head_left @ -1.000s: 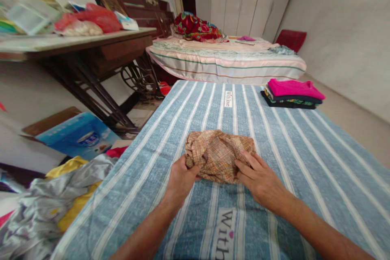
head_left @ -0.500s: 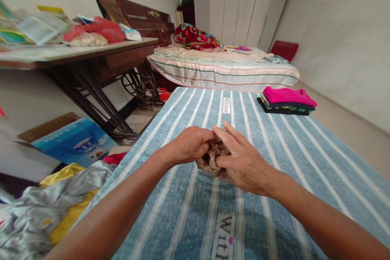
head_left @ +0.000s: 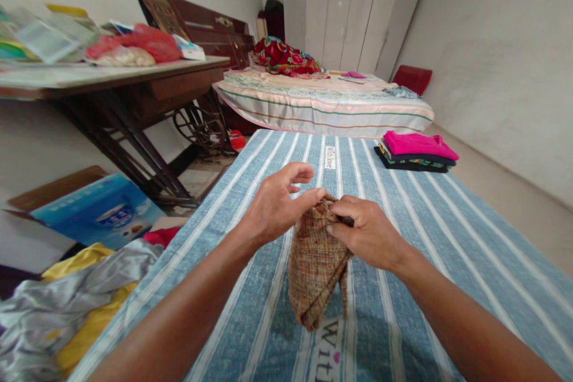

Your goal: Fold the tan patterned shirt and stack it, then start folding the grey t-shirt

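Note:
A brown and tan checked cloth garment [head_left: 316, 262] hangs in a gathered fold over the blue striped bedspread [head_left: 403, 286], its lower end pointing toward me. My right hand [head_left: 369, 231] pinches its top edge between thumb and fingers. At the garment's upper left is my left hand [head_left: 284, 200], fingers spread apart and curved, with the thumb tip at the cloth's top edge. What kind of garment it is cannot be made out.
A folded stack of clothes [head_left: 418, 150], pink on top, lies at the far right of the bedspread. Grey and yellow clothes [head_left: 80, 298] are heaped at the left beside a blue box [head_left: 111, 212]. A sewing machine table [head_left: 188, 71] stands beyond, and another bed [head_left: 322, 101] behind.
The checked garment was lying flat in a bundle between both hands; it was gathered up and now hangs from my right hand. My left hand's fingers have opened away from it.

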A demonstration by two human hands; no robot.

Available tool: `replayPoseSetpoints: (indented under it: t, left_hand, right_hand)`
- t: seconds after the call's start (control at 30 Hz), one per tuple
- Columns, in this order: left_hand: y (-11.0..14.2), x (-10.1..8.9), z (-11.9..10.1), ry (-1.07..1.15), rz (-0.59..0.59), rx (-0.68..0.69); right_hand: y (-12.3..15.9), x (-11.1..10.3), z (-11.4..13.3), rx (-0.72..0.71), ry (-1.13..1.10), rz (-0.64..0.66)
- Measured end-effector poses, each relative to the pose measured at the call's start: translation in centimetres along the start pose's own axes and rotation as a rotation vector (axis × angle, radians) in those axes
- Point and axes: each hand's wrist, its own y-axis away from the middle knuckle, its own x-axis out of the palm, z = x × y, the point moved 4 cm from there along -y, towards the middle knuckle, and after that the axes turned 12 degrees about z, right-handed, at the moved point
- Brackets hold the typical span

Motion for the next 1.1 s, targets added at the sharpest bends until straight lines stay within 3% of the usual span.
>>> replayPoseSetpoints:
  t: [0.07,0.2,0.3,0.37,0.63,0.73,0.87,1.0,1.1]
  left_hand:
    - [2.2,0.7,-0.5,-0.045,-0.002,-0.047]
    - [6.1,4.5,-0.6,-0.181,0.103,-0.144]
    - [6.9,6.9,0.8,-0.169,0.144,-0.217]
    - [6.7,7.5,2.1,-0.143,0.154,-0.247]
    - [5.1,6.1,5.9,-0.175,0.19,-0.309]
    - [4.5,5.5,7.4,-0.08,0.224,-0.324]
    - [4.4,4.2,9.8,0.186,0.192,-0.423]
    - [5.3,3.5,11.5,0.63,0.142,-0.596]
    - [6.0,3.1,12.3,0.91,0.109,-0.688]
  right_hand:
    - [-0.1,-0.4,-1.0,0.098,-0.119,-0.007]
    - [-0.8,0.1,-3.3,0.301,-0.35,0.022]
    - [-1.6,1.4,-4.6,0.404,-0.525,0.07]
    - [-2.2,2.2,-5.2,0.458,-0.614,0.09]
    - [-5.3,4.4,-7.7,0.561,-0.543,0.125]
    - [-6.1,5.3,-8.4,0.607,-0.552,0.127]
    - [-6.2,5.7,-9.2,0.627,-0.626,0.14]
    - [-5.3,5.0,-10.4,0.525,-0.569,0.036]
    - [-3.7,5.0,-12.0,0.56,-0.704,-0.028]
